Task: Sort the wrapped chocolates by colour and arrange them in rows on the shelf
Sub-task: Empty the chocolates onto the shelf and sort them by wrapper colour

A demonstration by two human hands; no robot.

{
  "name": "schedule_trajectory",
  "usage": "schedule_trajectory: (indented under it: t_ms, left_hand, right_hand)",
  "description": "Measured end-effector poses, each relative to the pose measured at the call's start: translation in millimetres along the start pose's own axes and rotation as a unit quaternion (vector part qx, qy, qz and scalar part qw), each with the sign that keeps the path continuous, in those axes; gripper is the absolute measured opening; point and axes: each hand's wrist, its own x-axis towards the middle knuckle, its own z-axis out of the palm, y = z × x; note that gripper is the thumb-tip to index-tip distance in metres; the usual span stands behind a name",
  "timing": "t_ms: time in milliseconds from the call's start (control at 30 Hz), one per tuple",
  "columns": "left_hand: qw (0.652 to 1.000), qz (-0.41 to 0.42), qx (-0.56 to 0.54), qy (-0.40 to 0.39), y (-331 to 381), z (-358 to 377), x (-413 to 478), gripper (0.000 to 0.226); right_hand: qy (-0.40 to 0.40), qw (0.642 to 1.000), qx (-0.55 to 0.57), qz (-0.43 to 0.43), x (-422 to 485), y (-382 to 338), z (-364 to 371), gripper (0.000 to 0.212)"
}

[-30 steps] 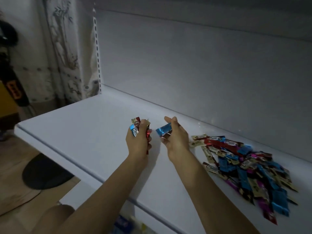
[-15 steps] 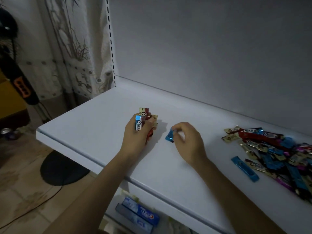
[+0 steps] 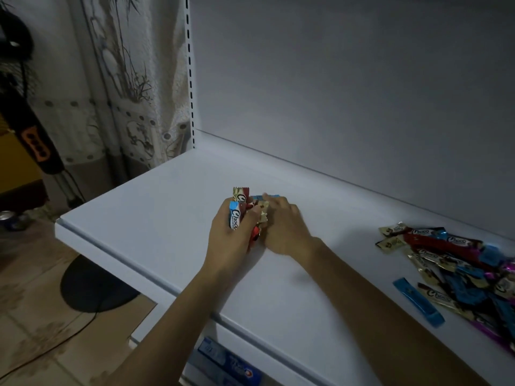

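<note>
White shelving under dim light, with a pale back panel and a patterned curtain (image 3: 125,79) noted beyond the shelf end. The mixed heap of foil-wrapped chocolate bars (image 3: 457,263), in red, blue, gold and purple, is taken as the landmark, lying unsorted at the right end of the flat white shelf board (image 3: 167,213). One loose blue-wrapped bar (image 3: 418,302) is seen just beside the heap, on its front-left side. Well to the left of the heap, a small bundle of assorted wrapped bars (image 3: 237,215) is gripped upright in the left hand (image 3: 234,235), fingers curled round it. The right hand (image 3: 287,232) is set against the bundle on the side nearer the heap, its fingertips on a single blue-wrapped chocolate (image 3: 260,196) lying at the shelf surface; whether this piece is pinched or only pressed cannot be told, owing to blur. No finished row is visible anywhere on the board. Judged from this, the sorting is at an early stage, with nearly all of it left to be done. "Choco" is read on the blue-and-white wrapper in the bundle and on several bars in the heap. Lettering on the blue boxes (image 3: 231,363) on the lower shelf, below and left of the heap, is too blurred to be read.
</note>
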Motion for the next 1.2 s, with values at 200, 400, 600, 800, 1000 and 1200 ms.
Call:
schedule_trajectory:
  t_ms: [200, 400, 600, 800, 1000, 1200]
  left_hand:
    - [1.0, 0.014, 0.014, 0.012, 2, 1, 0, 0.011]
    - [0.999, -0.029, 0.014, 0.025, 0, -1, 3, 0.008]
    - [0.998, -0.051, 0.027, 0.004, 1, -4, 3, 0.011]
    - [0.997, -0.03, 0.065, -0.01, 0, -3, 0, 0.013]
    - [0.994, -0.013, 0.106, -0.02, -2, -3, 1, 0.014]
    - [0.988, -0.006, 0.145, -0.046, -5, -2, 0, 0.01]
  right_hand:
    - [-0.066, 0.997, 0.046, 0.023, 74, -6, 0, 0.058]
    - [0.121, 0.855, 0.493, 0.109, 31, -2, -4, 0.036]
    - [0.067, 0.74, 0.667, 0.057, -50, -13, -14, 0.03]
    - [0.132, 0.713, 0.683, 0.093, -53, -12, -10, 0.02]
    - [0.183, 0.657, 0.718, 0.138, -55, -9, -9, 0.018]
    - [0.2, 0.674, 0.693, 0.159, -54, 3, -10, 0.012]
